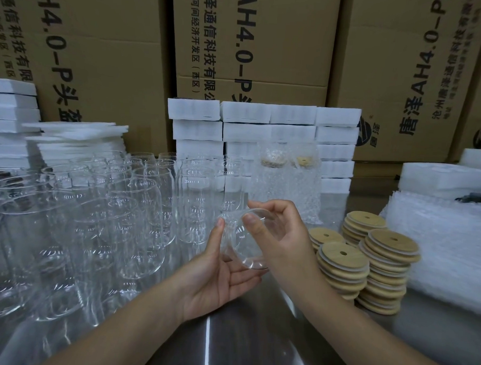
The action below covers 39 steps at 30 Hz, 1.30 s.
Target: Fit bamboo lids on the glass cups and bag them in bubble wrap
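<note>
**Glass cup clamped between both grips, no lid on it yet**

Glass cup (243, 246) hangs tilted in the air above the tabletop (254, 334). The left grip (216, 272) cradles it from beneath, fingers curled under the wall and thumb pressed on its side. The right grip (281, 239) pinches the edge of its near round end between thumb and fingers. Whether that end is the mouth I cannot tell.

The cup looks thin, rigid and smooth. It is probably light, likely to slip on bare skin, and likely to chip if knocked. A hold wrapped round the wall seems safer than the rim pinch, with the base braced while a lid is pressed home.

Stacks of bamboo lids (340, 258) stand just right of the right grip, within easy reach. Farther right lies a pile of bubble wrap (437, 246). Beyond both grips stand two bagged cups (286, 184). Left of the left grip, bare cups (139, 205) crowd close together, so a careless swing that way risks glass striking glass.
</note>
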Available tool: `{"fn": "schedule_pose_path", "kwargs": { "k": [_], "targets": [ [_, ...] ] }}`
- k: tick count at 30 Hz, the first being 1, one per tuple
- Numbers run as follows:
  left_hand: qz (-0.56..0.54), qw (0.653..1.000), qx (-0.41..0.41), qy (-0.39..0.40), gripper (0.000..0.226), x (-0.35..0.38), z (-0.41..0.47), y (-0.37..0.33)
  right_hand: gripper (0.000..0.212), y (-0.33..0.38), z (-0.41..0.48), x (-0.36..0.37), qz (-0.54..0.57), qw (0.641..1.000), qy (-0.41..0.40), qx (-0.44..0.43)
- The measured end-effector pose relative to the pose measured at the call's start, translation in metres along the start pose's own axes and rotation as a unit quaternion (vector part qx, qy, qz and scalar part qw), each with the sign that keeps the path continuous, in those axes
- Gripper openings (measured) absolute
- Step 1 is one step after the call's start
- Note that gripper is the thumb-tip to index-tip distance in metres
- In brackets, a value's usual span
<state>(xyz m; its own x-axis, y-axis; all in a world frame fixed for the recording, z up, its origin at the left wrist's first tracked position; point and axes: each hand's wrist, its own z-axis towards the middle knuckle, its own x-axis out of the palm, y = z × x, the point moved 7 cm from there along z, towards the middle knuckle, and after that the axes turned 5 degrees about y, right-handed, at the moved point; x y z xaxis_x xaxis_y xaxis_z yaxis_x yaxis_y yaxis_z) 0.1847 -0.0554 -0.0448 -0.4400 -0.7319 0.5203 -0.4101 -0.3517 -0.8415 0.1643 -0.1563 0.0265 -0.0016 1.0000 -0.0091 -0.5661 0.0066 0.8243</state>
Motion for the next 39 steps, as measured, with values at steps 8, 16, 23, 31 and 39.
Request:
{"fn": "schedule_pose_path", "kwargs": {
  "k": [8,16,23,31,39],
  "targets": [
    [0.006,1.0,-0.004,0.004,0.096,-0.0011,0.0006,0.001,0.042,0.0005,0.001,-0.0006,-0.002,1.0,-0.005,-0.008],
    [0.003,1.0,-0.009,-0.003,0.095,-0.0038,0.0032,0.0028,0.038,0.0005,0.0006,-0.0018,0.0,1.0,-0.013,-0.012],
    [0.014,1.0,-0.008,-0.01,0.094,-0.004,0.0031,0.0027,0.036,0.0003,0.0024,-0.0014,-0.017,1.0,-0.007,-0.019],
    [0.047,0.999,-0.01,-0.019,0.095,-0.0041,0.0025,0.0022,0.028,0.0062,-0.0014,-0.0029,-0.045,0.998,-0.026,-0.045],
    [0.006,1.0,-0.008,0.016,0.081,-0.0023,0.0042,0.0072,0.029,0.0073,-0.0017,-0.0072,-0.032,0.998,-0.03,-0.037]
  ]
}}
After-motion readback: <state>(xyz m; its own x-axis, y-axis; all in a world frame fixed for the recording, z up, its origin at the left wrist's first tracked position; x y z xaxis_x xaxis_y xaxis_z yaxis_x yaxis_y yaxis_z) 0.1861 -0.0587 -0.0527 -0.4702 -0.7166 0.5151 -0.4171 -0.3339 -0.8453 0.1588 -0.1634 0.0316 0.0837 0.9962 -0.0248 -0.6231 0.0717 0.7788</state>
